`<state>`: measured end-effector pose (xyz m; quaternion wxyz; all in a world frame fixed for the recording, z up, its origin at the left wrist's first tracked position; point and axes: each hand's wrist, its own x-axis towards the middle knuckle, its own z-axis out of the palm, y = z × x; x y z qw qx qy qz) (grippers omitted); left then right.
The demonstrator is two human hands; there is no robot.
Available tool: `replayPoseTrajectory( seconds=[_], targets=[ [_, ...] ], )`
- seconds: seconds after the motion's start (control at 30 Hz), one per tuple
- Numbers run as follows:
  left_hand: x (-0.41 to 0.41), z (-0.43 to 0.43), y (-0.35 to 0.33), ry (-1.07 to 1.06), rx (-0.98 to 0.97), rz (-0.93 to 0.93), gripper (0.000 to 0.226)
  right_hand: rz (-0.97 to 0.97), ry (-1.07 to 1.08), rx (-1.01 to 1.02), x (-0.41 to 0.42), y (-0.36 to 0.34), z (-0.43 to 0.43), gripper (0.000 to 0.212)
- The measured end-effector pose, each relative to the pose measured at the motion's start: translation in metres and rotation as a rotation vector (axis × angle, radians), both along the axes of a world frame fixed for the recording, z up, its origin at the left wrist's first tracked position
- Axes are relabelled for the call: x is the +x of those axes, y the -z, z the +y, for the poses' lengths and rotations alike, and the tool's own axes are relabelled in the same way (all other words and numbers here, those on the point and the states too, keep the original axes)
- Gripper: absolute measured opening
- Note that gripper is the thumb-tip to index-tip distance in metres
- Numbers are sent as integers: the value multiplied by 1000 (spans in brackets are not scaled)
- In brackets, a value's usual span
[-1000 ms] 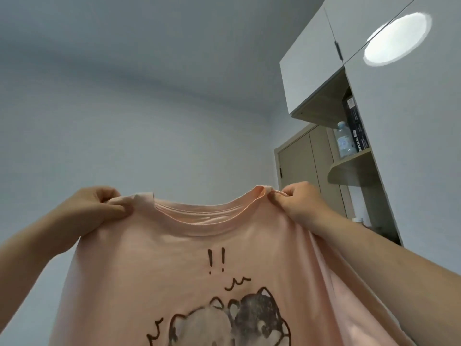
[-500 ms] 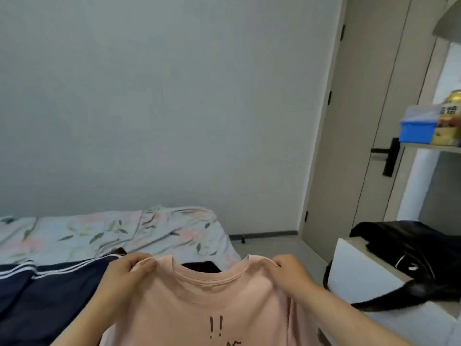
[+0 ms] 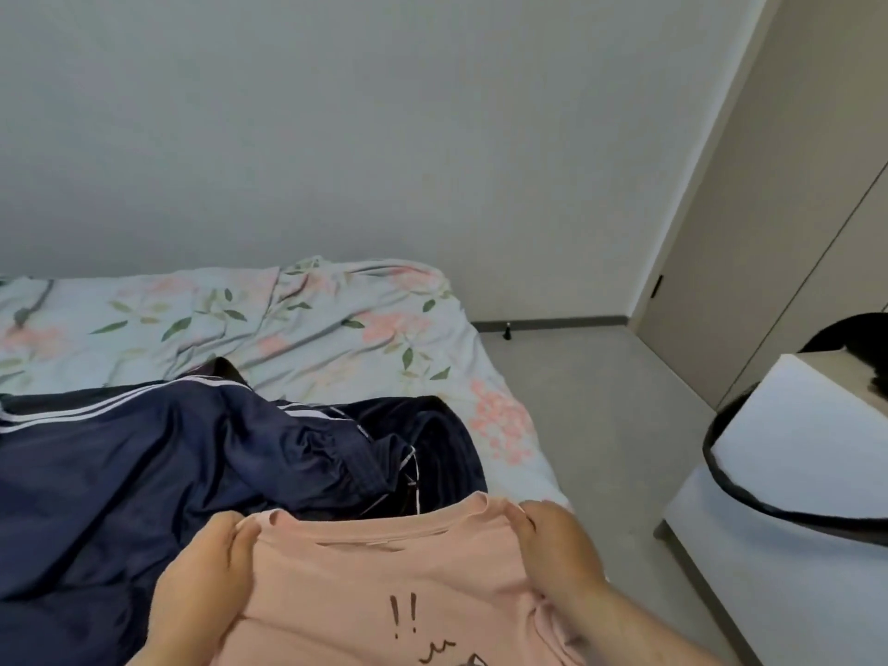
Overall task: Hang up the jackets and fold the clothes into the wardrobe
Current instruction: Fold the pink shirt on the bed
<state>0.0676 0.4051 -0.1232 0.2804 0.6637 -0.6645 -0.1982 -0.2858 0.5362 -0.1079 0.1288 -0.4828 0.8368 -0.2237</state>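
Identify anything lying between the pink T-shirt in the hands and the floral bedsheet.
A crumpled navy jacket with white stripes covers the floral bedsheet just beyond the pink T-shirt, gripped at its shoulders by left hand and right hand; bare sheet shows farther back.

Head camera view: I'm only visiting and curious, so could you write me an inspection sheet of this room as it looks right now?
Surface: bed with a rumpled floral sheet.
Job's things: pink T-shirt held spread by its shoulders; navy jacket with white stripes, crumpled on the bed; dark pinstriped garment beside it.
Clutter: black item whose strap hangs down the white cabinet.
Grips: left hand and right hand each pinch the T-shirt beside its collar.
Cables: nothing seen.
Surroundings: plain wall, beige doors shut, grey floor.
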Motion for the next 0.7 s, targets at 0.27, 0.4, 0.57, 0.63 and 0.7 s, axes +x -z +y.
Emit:
replayPoseTrajectory(
  seconds=[0.27,0.4,0.57,0.63,0.7],
  targets=[
    [-16,-69,9,-41,-198,-27,35,148,-71,-4,-12,35,-78,45],
    [-14,-95,33,-86,-226,-20,53,263,-79,-61,-13,67,-102,46],
    [-22,-113,42,-111,-219,-58,49,299,-103,-67,-22,75,-129,44],
    [-21,-112,41,-104,-211,-95,47,220,-125,-47,-22,74,-128,41],
    [-18,-112,41,-105,-191,-154,46,90,-182,-19,-22,67,-121,32]
  ],
)
